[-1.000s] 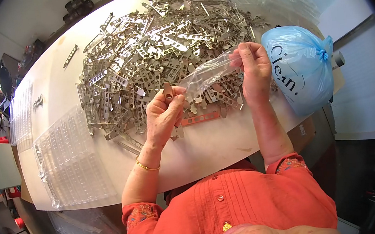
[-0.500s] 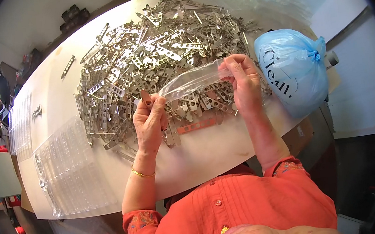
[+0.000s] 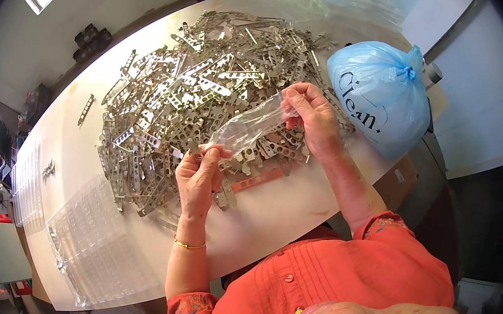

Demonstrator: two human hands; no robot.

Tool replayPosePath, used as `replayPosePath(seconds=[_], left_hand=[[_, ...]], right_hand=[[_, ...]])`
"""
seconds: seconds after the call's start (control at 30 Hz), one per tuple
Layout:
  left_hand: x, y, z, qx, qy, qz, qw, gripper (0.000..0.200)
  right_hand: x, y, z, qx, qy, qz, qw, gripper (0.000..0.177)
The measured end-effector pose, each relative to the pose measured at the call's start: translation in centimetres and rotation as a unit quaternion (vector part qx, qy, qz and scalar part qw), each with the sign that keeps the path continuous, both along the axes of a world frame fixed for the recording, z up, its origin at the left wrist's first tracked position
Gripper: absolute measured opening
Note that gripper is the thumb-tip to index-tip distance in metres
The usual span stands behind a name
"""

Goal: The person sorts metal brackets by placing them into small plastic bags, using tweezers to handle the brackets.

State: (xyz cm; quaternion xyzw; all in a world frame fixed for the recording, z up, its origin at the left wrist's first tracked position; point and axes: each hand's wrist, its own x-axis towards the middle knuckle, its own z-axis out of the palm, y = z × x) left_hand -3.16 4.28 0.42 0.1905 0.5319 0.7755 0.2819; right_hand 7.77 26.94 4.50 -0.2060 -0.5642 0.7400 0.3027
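Note:
My left hand is closed, pinching one end of a clear plastic bag. A flat metal strip pokes up from the same fingers; most of it is hidden by the hand. At the bag's other end, my right hand grips the plastic between thumb and fingers. The bag is stretched between both hands above a large heap of perforated metal strips. Just below the bag, a strip with a reddish look lies at the heap's near edge.
A tied blue bag printed "Clean." stands right of the heap. Clear plastic trays lie at the table's left, with more clear plastic at the far right. A small cluster of metal pieces and a lone strip lie left of the heap.
The view has shifted slightly. Both hands have come a little lower and left in the picture, and the bag between them looks slacker and more crumpled. Both hands keep hold of it.

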Motion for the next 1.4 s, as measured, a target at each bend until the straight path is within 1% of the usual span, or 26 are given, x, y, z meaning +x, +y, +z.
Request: replayPosePath(seconds=[0.1,0.23,0.3,0.43,0.5,0.6,0.73,0.8,0.93,1.0,1.03,1.1,1.13,1.2,1.23,1.3,1.4], left_hand=[[-0.3,-0.1,-0.1,0.008,-0.017,-0.001,1.0,0.019],[-0.1,0.1,0.2,0.01,-0.031,0.029,0.999,0.022],[-0.1,0.3,0.2,0.009,-0.03,0.037,0.999,0.023],[-0.3,0.3,-0.2,0.03,-0.007,0.047,0.998,0.029],[-0.2,0.3,-0.1,0.021,-0.012,0.056,0.998,0.03],[0.0,0.5,0.0,0.006,0.006,0.058,0.998,0.032],[0.1,0.6,0.1,-0.001,0.025,0.064,0.998,0.033],[0.1,0.5,0.2,0.001,0.022,0.071,0.997,0.034],[-0.3,0.2,0.2,0.001,0.014,0.074,0.997,0.034],[-0.4,0.1,0.1,0.013,0.001,0.065,0.998,0.033],[-0.3,0.1,0.1,0.013,0.001,0.066,0.998,0.033],[-0.1,0.3,0.2,0.008,0.003,0.06,0.998,0.032],[0.0,0.3,0.3,0.008,0.003,0.061,0.998,0.032],[0.1,0.3,0.6,0.008,0.004,0.049,0.999,0.031],[0.2,0.3,0.5,0.007,0.004,0.05,0.999,0.031],[0.2,0.2,0.5,0.005,0.012,0.025,1.0,0.031],[0.5,0.3,0.6,0.005,0.004,0.004,1.0,0.028]], right_hand=[[0.1,0.4,-0.3,0.007,0.002,0.009,1.0,0.016],[0.7,0.1,0.2,0.011,-0.001,0.013,1.0,0.019],[1.1,0.2,0.2,-0.006,0.016,0.026,1.0,0.02],[1.8,-0.3,0.9,0.019,-0.004,0.028,0.999,0.024],[2.1,-0.6,1.1,0.062,-0.03,0.04,0.997,0.028],[2.4,-0.7,1.1,0.045,-0.028,0.056,0.997,0.03],[2.1,-1.4,1.3,0.041,-0.038,0.037,0.998,0.033],[2.3,-1.1,0.9,0.04,-0.039,0.056,0.997,0.034],[3.0,0.0,1.6,0.057,-0.048,0.064,0.995,0.034],[3.6,0.9,2.1,0.094,-0.073,0.079,0.99,0.031],[3.7,1.4,2.1,0.094,-0.073,0.08,0.99,0.031],[3.9,1.9,2.0,0.111,-0.097,0.093,0.985,0.024],[3.8,2.0,2.1,0.111,-0.097,0.094,0.985,0.024],[3.7,1.9,2.3,0.068,-0.092,0.095,0.989,0.023],[3.6,1.9,2.3,0.067,-0.092,0.095,0.989,0.023],[3.3,1.7,2.1,0.025,-0.105,0.097,0.989,0.019],[2.8,1.8,0.5,0.058,-0.078,0.092,0.991,0.015]])
